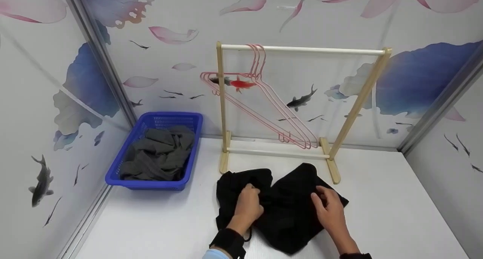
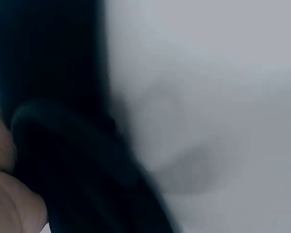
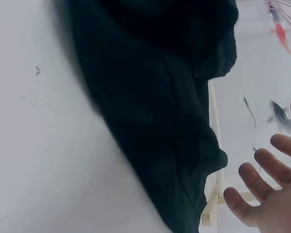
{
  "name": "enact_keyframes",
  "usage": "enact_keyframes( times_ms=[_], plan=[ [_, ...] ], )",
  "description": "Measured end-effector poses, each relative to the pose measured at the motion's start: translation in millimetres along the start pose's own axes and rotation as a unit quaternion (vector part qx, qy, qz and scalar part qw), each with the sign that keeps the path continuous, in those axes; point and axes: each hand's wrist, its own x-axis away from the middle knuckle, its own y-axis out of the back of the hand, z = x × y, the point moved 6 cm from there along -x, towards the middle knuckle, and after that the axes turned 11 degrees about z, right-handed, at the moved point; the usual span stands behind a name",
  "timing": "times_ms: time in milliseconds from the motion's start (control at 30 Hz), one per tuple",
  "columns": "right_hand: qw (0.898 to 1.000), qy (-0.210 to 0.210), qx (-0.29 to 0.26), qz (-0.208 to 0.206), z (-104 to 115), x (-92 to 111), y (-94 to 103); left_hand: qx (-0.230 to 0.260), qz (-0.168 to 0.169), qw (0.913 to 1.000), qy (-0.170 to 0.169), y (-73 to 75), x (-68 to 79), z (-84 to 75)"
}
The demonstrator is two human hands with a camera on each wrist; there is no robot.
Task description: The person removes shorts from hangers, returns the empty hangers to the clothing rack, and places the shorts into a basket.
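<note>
A crumpled black garment [image 1: 290, 213] lies on the white table in front of the rack; its folds hide which kind it is. My left hand [image 1: 248, 206] grips the cloth of its left part with curled fingers. In the left wrist view the dark cloth [image 2: 63, 145] is blurred and covers most of the fingers, leaving only part of the left hand [image 2: 12, 199] in sight. Over the garment's right side is my right hand [image 1: 330, 210], its fingers loosely spread. The right wrist view shows this right hand [image 3: 276, 194] apart from the cloth, holding nothing.
Behind the garment stands a wooden rack [image 1: 358, 100] with a white rail, from which several pink hangers [image 1: 279, 100] hang at the left. To the left, a blue basket [image 1: 147, 184] holds dark grey cloth [image 1: 158, 153]. Patterned panels enclose the table [image 1: 396, 206].
</note>
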Motion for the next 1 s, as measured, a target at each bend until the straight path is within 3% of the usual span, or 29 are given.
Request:
enact_keyframes(
  times_ms=[200, 367, 533, 1000],
  plan=[
    [1.000, 0.004, -0.005, 0.005, -1.8, 1.7, -4.3, 0.078, -0.015, 0.9967, 0.017, 14.7, -5.2, 24.6],
    [1.000, 0.010, -0.012, 0.005, -2.5, 3.6, -7.0, 0.136, -0.062, 0.9885, 0.022, 27.7, -5.8, 39.2],
    [1.000, 0.016, -0.018, 0.012, -3.2, 3.9, -10.5, 0.161, -0.112, 0.9806, 0.015, 44.3, -3.8, 44.8],
    [0.998, 0.032, -0.046, 0.029, 7.5, 2.8, -27.7, 0.215, -0.167, 0.9622, 0.009, 79.1, 0.9, 51.3]
  ],
)
